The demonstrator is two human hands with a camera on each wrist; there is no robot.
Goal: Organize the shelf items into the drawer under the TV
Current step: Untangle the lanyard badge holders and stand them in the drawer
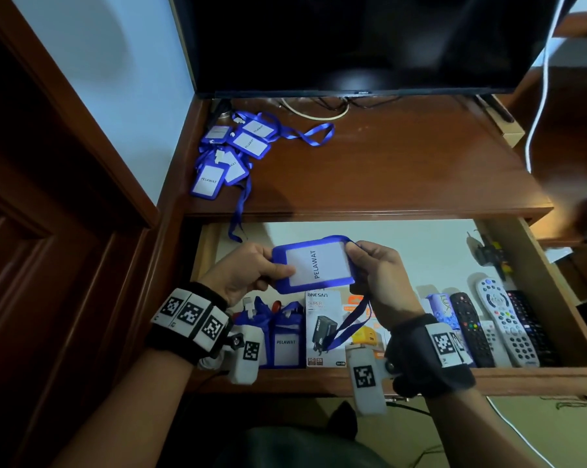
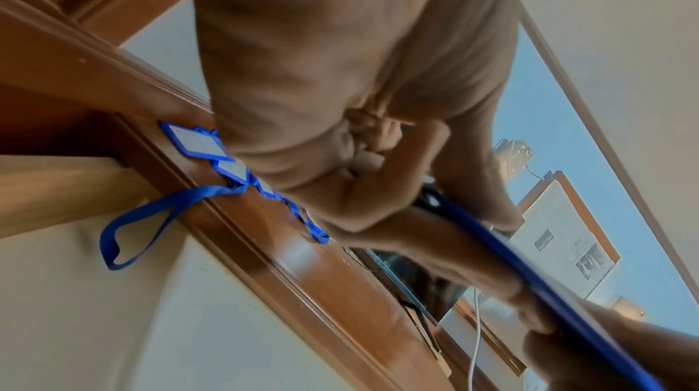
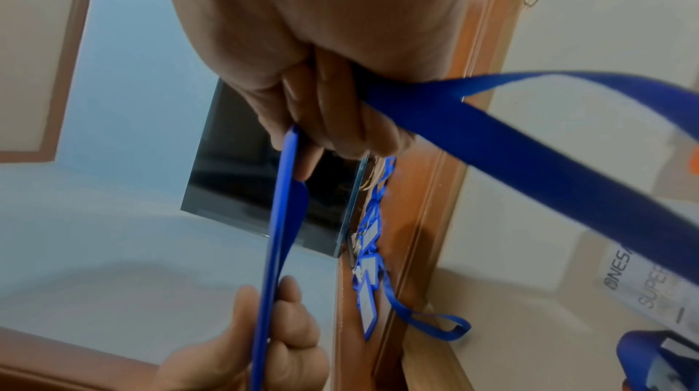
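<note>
Both hands' fingers pinching blue badge holder, lanyard end seemingly hidden behind right wrist

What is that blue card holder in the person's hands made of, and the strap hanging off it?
Blue card holder: looks like soft matte plastic, with a thin rounded frame around a white card reading PELAWAT. Strap: seems to be flat woven fabric ribbon, since it twists and droops limply. Left hand and right hand pinch the holder's ends.

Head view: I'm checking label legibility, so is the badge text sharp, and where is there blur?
Head view: PELAWAT on the blue plastic badge holder reads sharply; right edge smeared. Left wrist view: the holder's edge is motion-blurred. Right wrist view: the blue lanyard strap is soft.
</note>
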